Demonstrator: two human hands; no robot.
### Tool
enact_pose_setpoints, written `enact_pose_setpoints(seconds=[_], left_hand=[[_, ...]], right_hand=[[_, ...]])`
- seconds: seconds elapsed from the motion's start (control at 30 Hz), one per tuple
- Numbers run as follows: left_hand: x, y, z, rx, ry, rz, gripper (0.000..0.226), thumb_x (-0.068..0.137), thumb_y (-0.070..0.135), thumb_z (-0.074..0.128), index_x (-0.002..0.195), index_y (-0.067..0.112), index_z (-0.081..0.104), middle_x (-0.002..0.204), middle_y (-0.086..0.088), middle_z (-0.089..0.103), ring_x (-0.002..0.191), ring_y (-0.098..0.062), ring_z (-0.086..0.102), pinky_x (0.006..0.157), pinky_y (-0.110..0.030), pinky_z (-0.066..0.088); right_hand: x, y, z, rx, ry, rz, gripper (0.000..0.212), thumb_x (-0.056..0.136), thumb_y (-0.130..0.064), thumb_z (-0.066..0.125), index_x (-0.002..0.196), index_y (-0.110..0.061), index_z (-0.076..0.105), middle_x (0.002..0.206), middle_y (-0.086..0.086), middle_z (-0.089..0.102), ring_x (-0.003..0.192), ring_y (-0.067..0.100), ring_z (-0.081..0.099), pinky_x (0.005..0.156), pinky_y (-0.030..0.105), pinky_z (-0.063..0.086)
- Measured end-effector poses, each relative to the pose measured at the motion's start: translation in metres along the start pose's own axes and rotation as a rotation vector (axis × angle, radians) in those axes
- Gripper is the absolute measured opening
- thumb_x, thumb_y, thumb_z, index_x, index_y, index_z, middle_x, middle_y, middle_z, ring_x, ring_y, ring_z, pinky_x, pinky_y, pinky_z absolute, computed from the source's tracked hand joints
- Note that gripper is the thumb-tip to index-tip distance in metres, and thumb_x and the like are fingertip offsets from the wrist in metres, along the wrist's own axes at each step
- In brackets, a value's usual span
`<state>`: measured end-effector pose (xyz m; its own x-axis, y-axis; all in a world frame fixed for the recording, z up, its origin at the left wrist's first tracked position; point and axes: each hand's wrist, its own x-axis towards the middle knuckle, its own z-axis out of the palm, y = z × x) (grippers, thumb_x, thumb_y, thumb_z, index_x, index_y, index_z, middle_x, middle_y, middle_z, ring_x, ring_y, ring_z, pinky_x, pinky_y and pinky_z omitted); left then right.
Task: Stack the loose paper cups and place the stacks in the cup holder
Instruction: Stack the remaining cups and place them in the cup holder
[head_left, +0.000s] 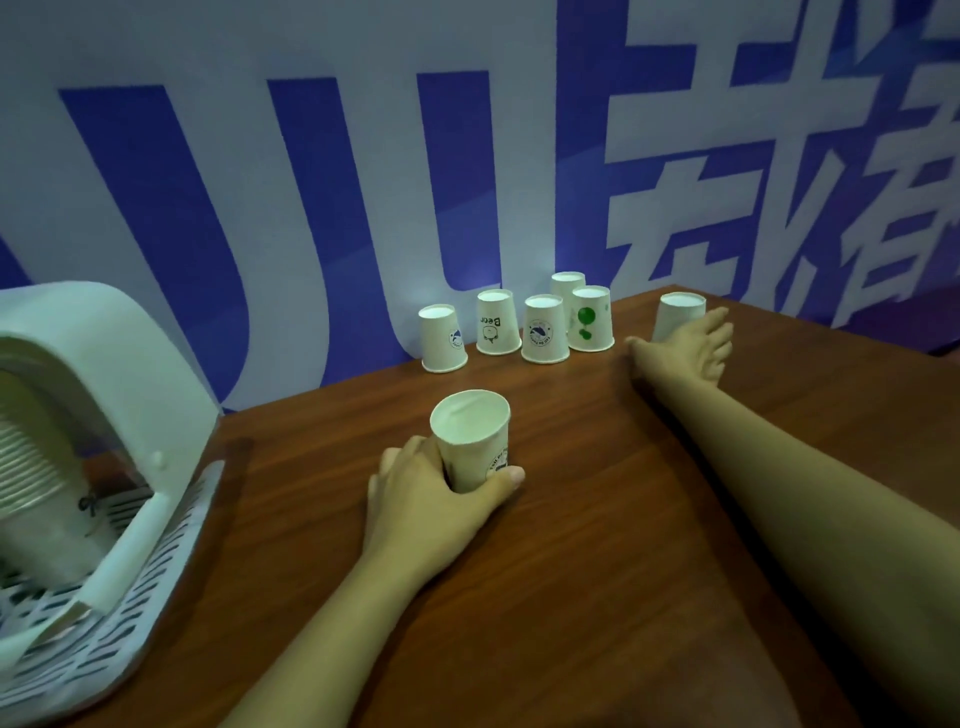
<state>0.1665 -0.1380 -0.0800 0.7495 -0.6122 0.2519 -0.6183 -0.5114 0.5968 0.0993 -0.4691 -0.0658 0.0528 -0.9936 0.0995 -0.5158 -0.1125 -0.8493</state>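
My left hand (431, 499) grips an upright white paper cup (470, 436) near the middle of the brown table (597, 545). My right hand (691, 348) reaches to the far right, its fingers curled round the side of an upside-down cup (678, 312). Several more cups stand upside down in a cluster by the wall: one with a blue logo (441, 338), one marked "Bear" (497, 322), another blue-logo cup (544, 328), one with a green print (590, 318) and one behind it (567, 280). The white cup holder (104, 374) at the left holds a lying stack of cups (36, 467).
A blue and white banner wall (363, 182) runs right behind the cups. The holder's slotted white base (156, 597) spreads over the table's left front corner. The table's right edge (883, 332) runs close past my right hand.
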Motion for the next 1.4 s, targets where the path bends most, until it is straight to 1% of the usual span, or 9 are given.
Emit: enact_pose_setpoints(seconds=[0.2, 0.3, 0.4, 0.53, 0.8, 0.93, 1.17, 1.3, 1.4], left_hand=[[0.001, -0.002, 0.000, -0.010, -0.002, -0.005, 0.075, 0.066, 0.089, 0.059, 0.122, 0.039, 0.062, 0.111, 0.021, 0.059, 0.115, -0.010, 0.047, 0.104, -0.043, 0.046], [0.001, -0.002, -0.001, -0.010, 0.006, 0.002, 0.078, 0.064, 0.091, 0.056, 0.123, 0.040, 0.061, 0.111, 0.022, 0.060, 0.112, -0.010, 0.049, 0.102, -0.044, 0.047], [0.000, -0.004, -0.001, -0.029, 0.011, 0.012, 0.071, 0.062, 0.092, 0.057, 0.116, 0.045, 0.058, 0.105, 0.025, 0.060, 0.108, -0.008, 0.049, 0.100, -0.044, 0.048], [0.000, -0.003, -0.001, -0.037, 0.022, 0.030, 0.062, 0.064, 0.089, 0.062, 0.111, 0.051, 0.051, 0.105, 0.025, 0.060, 0.108, -0.010, 0.050, 0.099, -0.044, 0.048], [0.001, -0.003, -0.001, -0.051, 0.026, 0.033, 0.057, 0.067, 0.084, 0.066, 0.111, 0.051, 0.050, 0.104, 0.026, 0.058, 0.109, -0.010, 0.050, 0.098, -0.043, 0.049], [0.002, -0.004, 0.000, -0.036, 0.010, 0.021, 0.070, 0.066, 0.087, 0.062, 0.121, 0.045, 0.056, 0.109, 0.027, 0.056, 0.112, -0.008, 0.047, 0.100, -0.042, 0.049], [0.002, -0.007, 0.003, -0.026, 0.023, 0.015, 0.083, 0.058, 0.095, 0.052, 0.117, 0.038, 0.064, 0.108, 0.022, 0.061, 0.108, -0.007, 0.048, 0.099, -0.041, 0.048], [0.003, -0.006, 0.003, 0.003, 0.008, 0.010, 0.088, 0.058, 0.096, 0.051, 0.122, 0.037, 0.063, 0.115, 0.019, 0.061, 0.113, -0.010, 0.049, 0.102, -0.040, 0.045], [0.003, -0.007, 0.003, 0.012, 0.007, 0.006, 0.086, 0.058, 0.098, 0.052, 0.118, 0.038, 0.063, 0.113, 0.020, 0.063, 0.113, -0.009, 0.051, 0.102, -0.039, 0.045]], right_hand=[[-0.003, -0.002, 0.004, 0.080, 0.080, -0.247, 0.083, 0.080, -0.044, 0.083, 0.145, -0.014, 0.041, 0.142, 0.011, 0.052, 0.131, 0.031, 0.046, 0.108, 0.048, 0.045], [-0.024, -0.008, 0.001, 0.023, -0.043, -0.441, 0.092, 0.077, -0.049, 0.080, 0.152, -0.025, 0.032, 0.134, 0.007, 0.056, 0.123, 0.029, 0.053, 0.098, 0.049, 0.053], [-0.043, -0.020, 0.003, 0.044, -0.145, -0.596, 0.071, 0.072, -0.054, 0.079, 0.131, -0.029, 0.050, 0.116, 0.000, 0.063, 0.105, 0.023, 0.064, 0.088, 0.047, 0.059], [-0.071, -0.058, 0.001, 0.216, -0.420, -0.588, 0.072, 0.070, -0.050, 0.090, 0.123, -0.027, 0.047, 0.115, -0.003, 0.058, 0.103, 0.020, 0.062, 0.085, 0.037, 0.061], [-0.096, -0.091, -0.022, -0.799, -0.790, -0.784, 0.082, 0.071, -0.061, 0.084, 0.134, -0.017, 0.055, 0.131, 0.005, 0.063, 0.110, 0.027, 0.062, 0.096, 0.045, 0.056], [-0.104, -0.106, -0.045, -1.072, -0.764, -0.811, 0.083, 0.077, -0.063, 0.079, 0.140, -0.015, 0.055, 0.135, 0.007, 0.061, 0.120, 0.030, 0.059, 0.099, 0.041, 0.052], [-0.117, -0.121, -0.057, -0.233, -0.738, -0.763, 0.062, 0.078, -0.041, 0.087, 0.123, -0.018, 0.052, 0.115, 0.005, 0.065, 0.084, 0.019, 0.070, 0.063, 0.027, 0.061], [-0.134, -0.130, -0.063, 0.066, -0.591, -0.764, 0.060, 0.080, -0.065, 0.075, 0.114, -0.017, 0.067, 0.102, 0.000, 0.070, 0.088, 0.015, 0.068, 0.068, 0.029, 0.057], [-0.146, -0.135, -0.074, 0.088, -0.770, -0.769, 0.057, 0.072, -0.054, 0.086, 0.108, -0.016, 0.066, 0.094, 0.001, 0.073, 0.081, 0.019, 0.074, 0.067, 0.031, 0.061]])
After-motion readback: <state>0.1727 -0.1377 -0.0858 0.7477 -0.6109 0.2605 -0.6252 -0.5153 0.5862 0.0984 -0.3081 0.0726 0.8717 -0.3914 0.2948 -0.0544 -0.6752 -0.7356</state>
